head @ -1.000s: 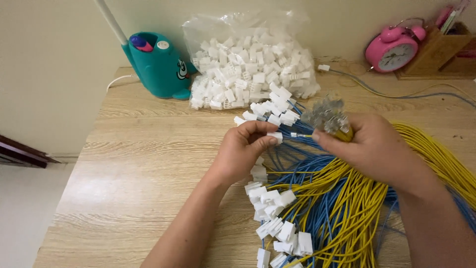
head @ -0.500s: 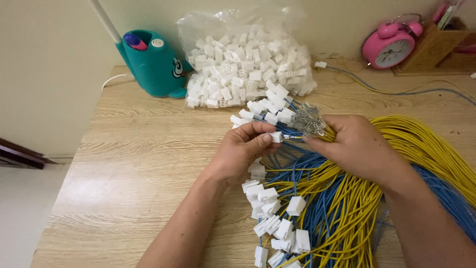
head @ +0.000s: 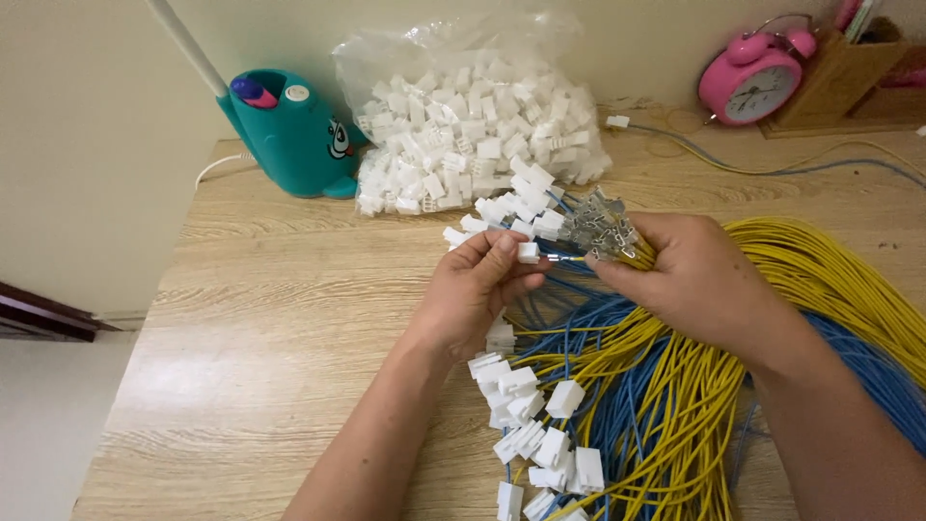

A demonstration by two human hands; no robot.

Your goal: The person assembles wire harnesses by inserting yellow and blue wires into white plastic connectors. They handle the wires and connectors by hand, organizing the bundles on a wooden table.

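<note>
I see the left hand (head: 473, 289) pinching a small white plastic connector (head: 528, 253) at the metal tip of a blue wire. The right hand (head: 690, 280) grips a bundle of yellow and blue wires (head: 656, 386) on the wooden table (head: 289, 318).

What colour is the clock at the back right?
Pink, with a white face: the clock shows best in the head view.

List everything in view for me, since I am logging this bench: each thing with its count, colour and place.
Plastic bag of connector housings: one, clear with white parts, table rear.
Lamp base: one, teal, rear left.
Alarm clock: one, pink, rear right.
Wooden holder: one, brown, rear right corner.
Wire bundle: many, yellow and blue, right half.
Fitted connectors: many, white, front centre.
Table: one, light wood.
Left hand: pinches one white connector.
Right hand: grips metal-tipped wire ends.
</note>
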